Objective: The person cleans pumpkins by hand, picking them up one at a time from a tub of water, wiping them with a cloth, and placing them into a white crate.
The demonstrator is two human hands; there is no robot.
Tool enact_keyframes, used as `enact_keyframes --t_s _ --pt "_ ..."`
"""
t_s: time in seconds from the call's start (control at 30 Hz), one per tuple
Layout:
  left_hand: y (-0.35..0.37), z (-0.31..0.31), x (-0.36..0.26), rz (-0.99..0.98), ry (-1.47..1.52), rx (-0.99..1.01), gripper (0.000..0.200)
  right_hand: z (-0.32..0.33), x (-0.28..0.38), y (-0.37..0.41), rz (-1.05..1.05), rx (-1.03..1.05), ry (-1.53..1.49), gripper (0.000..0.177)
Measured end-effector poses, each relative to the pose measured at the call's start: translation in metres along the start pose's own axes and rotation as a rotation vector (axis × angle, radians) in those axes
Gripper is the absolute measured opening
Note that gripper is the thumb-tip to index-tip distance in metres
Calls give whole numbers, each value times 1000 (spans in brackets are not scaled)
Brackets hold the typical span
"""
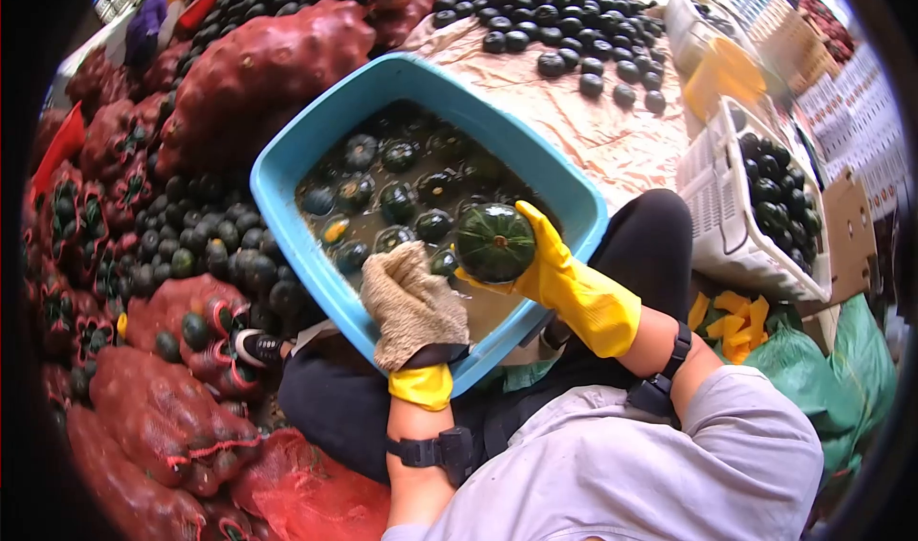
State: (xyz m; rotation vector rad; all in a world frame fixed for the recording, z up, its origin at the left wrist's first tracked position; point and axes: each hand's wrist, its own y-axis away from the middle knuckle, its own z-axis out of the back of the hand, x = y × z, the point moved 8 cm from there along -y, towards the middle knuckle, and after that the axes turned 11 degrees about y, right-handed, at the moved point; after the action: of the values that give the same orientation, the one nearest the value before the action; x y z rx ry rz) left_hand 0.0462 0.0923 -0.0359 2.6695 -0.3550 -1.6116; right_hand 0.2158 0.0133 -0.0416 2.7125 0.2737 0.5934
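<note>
Right hand (566, 281), yellow rubber glove, clamped on small dark-green ribbed squash (494, 242) just above murky water in blue plastic tub (287, 173) | left hand (411, 304), beige knit mitt, beside squash; grip can't be told | advice: rotate squash against mitt, staying over tub

One tub (287, 173), one held squash (494, 242), two hands (413, 302) (559, 273)
</note>
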Motion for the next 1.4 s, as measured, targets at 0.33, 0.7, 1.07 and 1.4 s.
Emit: enact_keyframes --t_s 0.33,0.7,1.07,1.4 --pt "-29 16 35 449 760 159 33 30 -5 -8 92 -173 36 73" --pt "-17 29 43 378 474 61 39 29 20 1 124 -257 -220 69" --pt "-38 25 61 506 845 268 26 -1 76 37 496 -130 43 68" --pt "-3 14 31 369 542 -446 40 -10 224 75 901 -32 948 46"
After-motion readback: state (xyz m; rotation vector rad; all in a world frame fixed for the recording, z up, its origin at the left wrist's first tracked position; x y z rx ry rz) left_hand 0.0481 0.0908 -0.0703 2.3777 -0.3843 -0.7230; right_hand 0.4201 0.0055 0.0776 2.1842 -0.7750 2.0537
